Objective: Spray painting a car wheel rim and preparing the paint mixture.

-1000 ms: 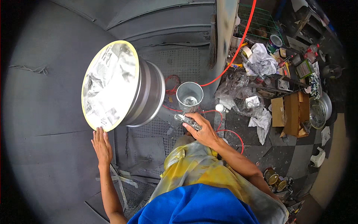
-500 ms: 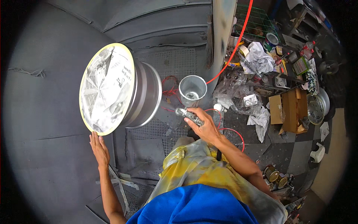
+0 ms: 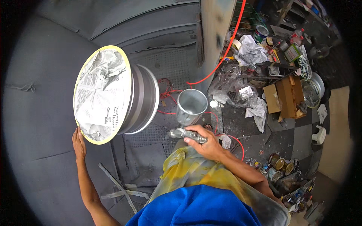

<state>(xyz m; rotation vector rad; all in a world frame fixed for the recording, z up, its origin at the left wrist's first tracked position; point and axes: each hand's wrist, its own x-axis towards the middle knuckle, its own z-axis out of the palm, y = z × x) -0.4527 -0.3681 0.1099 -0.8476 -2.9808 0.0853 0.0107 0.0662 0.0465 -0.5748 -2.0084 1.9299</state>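
Observation:
A wheel rim stands tilted at the left, its face masked with newspaper edged by yellow tape. My left hand is at the lower left edge of that face, fingers stretched out against the edge, not wrapped round it. In front of my body, my right hand is closed round the handle of a metal spray gun. The gun's nozzle end points left toward the wheel. Its open grey cup sits above the gun, with the inside showing. What supports the wheel is hidden.
A red hose hangs at the upper right and loops across the floor. Beyond a partition lie crumpled plastic, white rags and a cardboard box. Metal strips cross at lower left; cans stand at lower right.
The wheel has turned clockwise; the newspaper print has moved from upper right to lower right. My left hand has shifted left along its edge. The spray gun sits slightly lower in view.

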